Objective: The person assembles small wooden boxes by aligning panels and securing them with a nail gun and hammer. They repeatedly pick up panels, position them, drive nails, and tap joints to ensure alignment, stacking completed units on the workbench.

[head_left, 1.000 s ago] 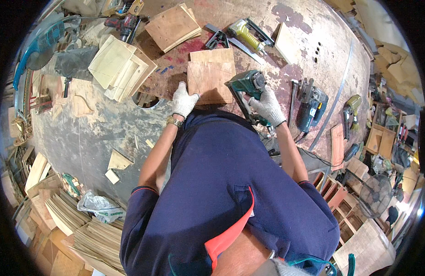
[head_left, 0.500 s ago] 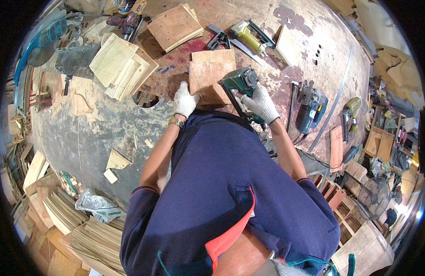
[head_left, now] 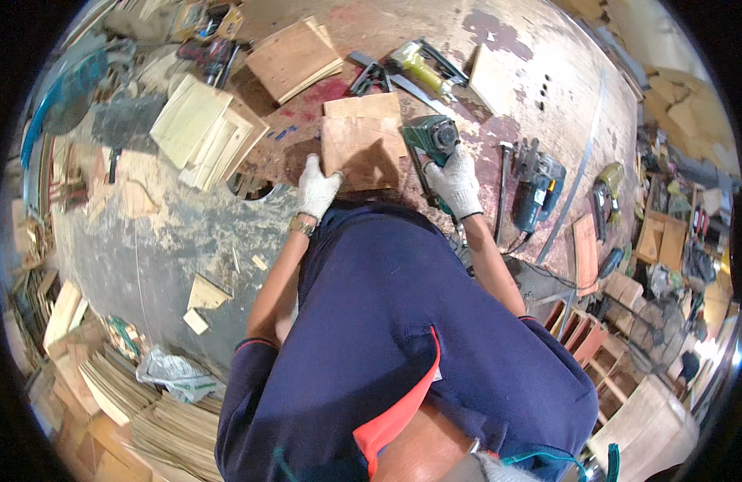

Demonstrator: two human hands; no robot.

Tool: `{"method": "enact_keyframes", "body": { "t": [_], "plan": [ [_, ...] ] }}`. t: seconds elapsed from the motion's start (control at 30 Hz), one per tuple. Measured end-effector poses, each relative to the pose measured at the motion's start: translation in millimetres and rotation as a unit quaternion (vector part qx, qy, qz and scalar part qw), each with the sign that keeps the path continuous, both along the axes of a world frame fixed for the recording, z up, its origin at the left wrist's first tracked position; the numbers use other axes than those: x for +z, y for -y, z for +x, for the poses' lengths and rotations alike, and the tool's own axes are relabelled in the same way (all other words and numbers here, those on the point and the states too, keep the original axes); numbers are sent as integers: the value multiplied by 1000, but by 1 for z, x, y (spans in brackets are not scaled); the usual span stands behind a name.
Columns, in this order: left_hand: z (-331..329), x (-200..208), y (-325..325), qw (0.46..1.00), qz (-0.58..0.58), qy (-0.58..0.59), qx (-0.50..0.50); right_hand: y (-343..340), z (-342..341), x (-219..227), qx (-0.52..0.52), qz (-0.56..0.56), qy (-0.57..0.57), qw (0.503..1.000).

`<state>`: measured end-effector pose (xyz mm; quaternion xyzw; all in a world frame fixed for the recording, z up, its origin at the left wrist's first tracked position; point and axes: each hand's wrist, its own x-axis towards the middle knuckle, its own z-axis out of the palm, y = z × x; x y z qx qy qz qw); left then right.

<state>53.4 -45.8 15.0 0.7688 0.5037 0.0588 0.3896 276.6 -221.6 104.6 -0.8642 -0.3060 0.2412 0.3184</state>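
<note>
In front of me on the worktable lie stacked brown wooden boards point(head_left: 359, 149), the upper one set nearer to me. My left hand point(head_left: 318, 189), in a white knit glove, grips their near left corner, thumb on top and fingers hidden underneath. A dark green nail gun point(head_left: 430, 138) is in my gloved right hand point(head_left: 454, 185), just off the boards' right edge, its black magazine pointing toward me. The nail gun's shadow falls across the upper board.
Loose board stacks point(head_left: 295, 63) and pale panels point(head_left: 196, 128) lie at the far left. Beyond the boards rests a yellow-green nail gun point(head_left: 421, 67). A corded power tool point(head_left: 538, 193) and metal bar point(head_left: 502, 189) lie rightward. A round hole point(head_left: 254, 189) opens in the tabletop.
The nail gun has moved right, from overlapping the boards' right edge to beside it. My left hand keeps its hold on the boards. The whole view has shifted slightly.
</note>
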Motion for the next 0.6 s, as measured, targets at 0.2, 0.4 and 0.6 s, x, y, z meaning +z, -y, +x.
{"method": "enact_keyframes", "body": {
  "t": [0.2,0.4,0.6],
  "plan": [
    [6,7,10,899,-366,202,126,33,-8,-36,-99,-121,132,979],
    [-1,4,0,873,-394,240,161,78,8,-79,-81,51,214,972],
    [-3,18,-3,849,-372,321,195,143,76,-108,-206,-204,316,903]
  ]
}}
